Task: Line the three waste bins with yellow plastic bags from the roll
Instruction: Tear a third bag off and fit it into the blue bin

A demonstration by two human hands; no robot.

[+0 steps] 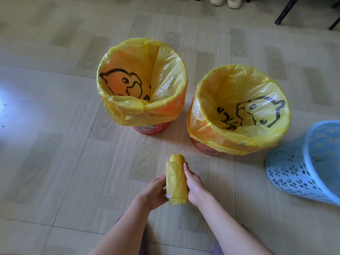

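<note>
Two orange bins stand on the floor, each with a yellow duck-print bag folded over its rim: one at centre left (141, 83), one to its right (239, 111). A blue perforated bin (303, 162) stands at the right edge with no bag in it. Below the bins, both hands hold the yellow roll of bags (176, 181) upright above the floor. My left hand (156, 192) grips its left side and my right hand (195, 184) its right side, with one finger stretched up along the roll.
Pale wood-pattern floor (64, 144) lies all around. Dark chair legs (287, 11) stand at the top right, and a pair of light slippers (226, 1) at the top edge.
</note>
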